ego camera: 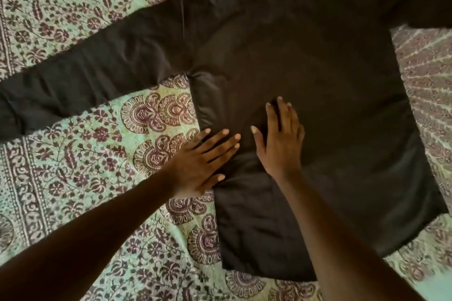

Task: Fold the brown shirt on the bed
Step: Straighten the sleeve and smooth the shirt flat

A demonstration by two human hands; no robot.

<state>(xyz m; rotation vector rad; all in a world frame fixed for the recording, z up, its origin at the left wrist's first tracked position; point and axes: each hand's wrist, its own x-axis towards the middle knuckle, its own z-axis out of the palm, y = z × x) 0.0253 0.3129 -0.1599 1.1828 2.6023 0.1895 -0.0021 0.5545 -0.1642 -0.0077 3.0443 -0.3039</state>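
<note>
The dark brown long-sleeved shirt (pixel 305 76) lies spread flat on the bed, hem towards me. One sleeve stretches out to the left edge of the view, the other runs off at the top right. My left hand (pixel 200 159) rests flat with straight fingers on the shirt's left side edge, partly on the bedcover. My right hand (pixel 281 139) presses flat on the lower middle of the shirt body, fingers spread and pointing away from me. Neither hand holds any fabric.
The bed is covered by a pale green bedcover (pixel 85 178) printed with maroon flowers and paisley shapes. It shows on the left, below the hem and along the right side of the shirt.
</note>
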